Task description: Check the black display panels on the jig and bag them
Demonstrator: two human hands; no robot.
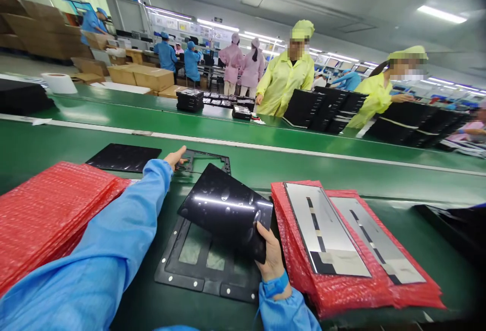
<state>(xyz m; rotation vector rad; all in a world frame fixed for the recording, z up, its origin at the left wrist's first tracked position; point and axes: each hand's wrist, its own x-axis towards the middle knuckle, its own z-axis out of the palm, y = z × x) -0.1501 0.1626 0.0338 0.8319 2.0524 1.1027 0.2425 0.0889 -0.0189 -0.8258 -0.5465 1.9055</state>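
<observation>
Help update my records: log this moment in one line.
left hand: at black frame; right hand: gripping glossy panel; panel: tilted over dark fixture

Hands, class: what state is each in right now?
Left hand: at the black frame; grip cannot be told.
Right hand: closed, holding the glossy black panel.

I hold a glossy black screen (226, 209) at a tilt, its face streaked with reflected light; just beyond its upper edge, I see a thin, dark, open frame (208, 154).
</observation>
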